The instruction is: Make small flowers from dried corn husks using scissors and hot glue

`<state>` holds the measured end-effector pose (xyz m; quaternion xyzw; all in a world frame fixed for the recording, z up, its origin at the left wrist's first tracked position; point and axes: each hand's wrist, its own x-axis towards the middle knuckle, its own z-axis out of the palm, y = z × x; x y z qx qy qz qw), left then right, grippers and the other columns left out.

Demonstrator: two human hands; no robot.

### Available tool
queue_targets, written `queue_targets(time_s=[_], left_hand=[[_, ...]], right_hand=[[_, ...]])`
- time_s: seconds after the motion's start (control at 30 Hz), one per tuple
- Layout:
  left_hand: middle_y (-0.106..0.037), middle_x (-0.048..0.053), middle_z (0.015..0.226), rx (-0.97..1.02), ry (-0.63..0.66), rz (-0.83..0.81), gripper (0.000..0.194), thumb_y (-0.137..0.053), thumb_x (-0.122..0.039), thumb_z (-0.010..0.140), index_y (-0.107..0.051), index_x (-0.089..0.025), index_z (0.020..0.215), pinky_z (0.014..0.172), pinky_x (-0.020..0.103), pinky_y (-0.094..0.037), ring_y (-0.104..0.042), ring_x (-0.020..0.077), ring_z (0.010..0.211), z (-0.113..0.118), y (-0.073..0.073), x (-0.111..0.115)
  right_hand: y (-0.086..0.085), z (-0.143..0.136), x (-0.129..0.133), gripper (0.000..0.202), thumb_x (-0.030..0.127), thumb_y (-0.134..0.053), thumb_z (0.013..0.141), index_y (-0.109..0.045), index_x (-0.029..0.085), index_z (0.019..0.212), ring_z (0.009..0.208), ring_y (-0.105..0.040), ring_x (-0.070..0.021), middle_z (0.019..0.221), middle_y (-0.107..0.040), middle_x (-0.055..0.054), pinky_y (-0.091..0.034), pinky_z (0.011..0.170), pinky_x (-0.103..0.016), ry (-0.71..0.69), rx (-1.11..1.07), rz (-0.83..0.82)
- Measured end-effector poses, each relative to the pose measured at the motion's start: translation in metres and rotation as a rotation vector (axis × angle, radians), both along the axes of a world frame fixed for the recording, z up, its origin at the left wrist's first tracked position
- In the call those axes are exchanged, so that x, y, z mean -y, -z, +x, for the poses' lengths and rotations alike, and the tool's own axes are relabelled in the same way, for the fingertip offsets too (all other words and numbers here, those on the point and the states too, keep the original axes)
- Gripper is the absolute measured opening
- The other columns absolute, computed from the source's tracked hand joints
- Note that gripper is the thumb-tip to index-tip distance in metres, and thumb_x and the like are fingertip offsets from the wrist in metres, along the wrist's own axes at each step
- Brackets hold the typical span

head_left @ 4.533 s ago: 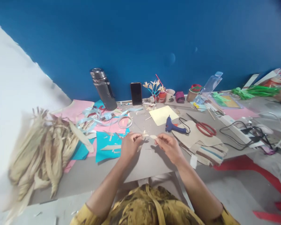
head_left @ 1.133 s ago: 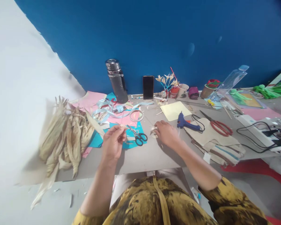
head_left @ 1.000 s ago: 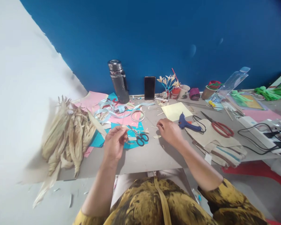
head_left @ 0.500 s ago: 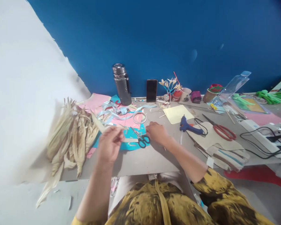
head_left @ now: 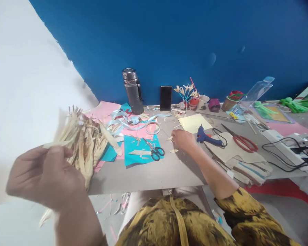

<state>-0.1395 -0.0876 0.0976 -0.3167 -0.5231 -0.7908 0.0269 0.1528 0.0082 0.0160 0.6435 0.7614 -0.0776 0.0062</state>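
My left hand (head_left: 50, 179) is raised at the left, its thumb and fingers pinched on a pale strip of corn husk (head_left: 56, 144). Behind it lies a heap of dried corn husks (head_left: 86, 150). Low over the table, my right hand (head_left: 184, 140) has its fingers closed at a small pale piece of corn husk (head_left: 170, 138). A petal-shaped husk cutting (head_left: 174, 150) lies just below that hand. Black-handled scissors (head_left: 156, 152) rest on a blue sheet (head_left: 133, 160) among husk scraps.
A blue glue gun (head_left: 207, 138) and red-handled scissors (head_left: 243, 141) lie to the right. Along the wall stand a flask (head_left: 133, 92), a phone (head_left: 166, 98), husk flowers (head_left: 186, 92) and a tilted plastic bottle (head_left: 256, 94). A power strip (head_left: 279, 141) with cables sits farther right.
My left hand has moved from the blue sheet far left and closer to the camera. My right hand has shifted slightly right and away from the scissors, which stay in place.
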Motion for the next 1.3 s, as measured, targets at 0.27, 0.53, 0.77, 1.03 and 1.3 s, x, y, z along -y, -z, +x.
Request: queue_targets(time_s=[0.27, 0.53, 0.77, 1.03, 1.3], left_hand=[[-0.065, -0.001, 0.061, 0.241, 0.668, -0.446, 0.017, -0.079, -0.027, 0.066, -0.07, -0.016, 0.077, 0.054, 0.023, -0.045, -0.057, 0.0118, 0.056, 0.015, 0.054, -0.014], [-0.06, -0.001, 0.059, 0.27, 0.938, -0.591, 0.018, -0.076, -0.031, 0.07, -0.068, -0.015, 0.071, 0.053, 0.02, -0.039, -0.05, 0.0092, 0.055, 0.03, 0.085, -0.025], [-0.064, 0.001, 0.069, 0.331, 0.971, -0.542, 0.012, -0.074, -0.027, 0.073, -0.069, -0.016, 0.073, 0.059, 0.021, -0.044, -0.057, 0.0119, 0.065, 0.033, 0.093, -0.03], [-0.067, 0.002, 0.069, 0.231, 1.142, -0.472, 0.013, -0.067, -0.027, 0.08, -0.065, -0.017, 0.073, 0.067, 0.027, -0.048, -0.061, 0.0144, 0.064, 0.056, 0.074, -0.028], [-0.062, 0.0, 0.062, 0.141, 1.147, -0.508, 0.012, -0.061, -0.02, 0.08, -0.057, -0.018, 0.069, 0.06, 0.027, -0.044, -0.058, 0.0133, 0.057, 0.073, 0.063, -0.025]], right_hand=[[-0.008, -0.044, 0.034, 0.021, 0.034, -0.054, 0.094, -0.071, 0.021, 0.095, 0.092, -0.067, -0.0223, 0.103, -0.074, -0.008, -0.041, 0.072, -0.027, -0.232, -0.22, -0.04], [0.011, -0.065, 0.038, 0.029, 0.036, -0.065, 0.086, -0.069, 0.014, 0.104, 0.096, -0.067, -0.0278, 0.105, -0.072, -0.016, -0.04, 0.072, -0.03, -0.194, -0.143, -0.098], [0.019, -0.046, 0.025, 0.013, 0.026, -0.064, 0.076, -0.071, 0.015, 0.078, 0.076, -0.066, -0.0224, 0.081, -0.074, -0.011, -0.036, 0.061, -0.027, -0.114, -0.411, -0.149], [0.014, -0.016, 0.058, 0.046, 0.052, -0.081, 0.062, -0.071, 0.013, 0.085, 0.052, -0.042, -0.0073, 0.07, -0.065, -0.002, -0.029, 0.046, -0.02, -0.053, -1.421, -0.673], [0.022, -0.026, 0.074, 0.046, 0.055, -0.082, 0.064, -0.066, 0.013, 0.071, 0.052, -0.036, -0.0069, 0.058, -0.056, 0.002, -0.024, 0.046, -0.02, -0.091, -1.463, -0.649]])
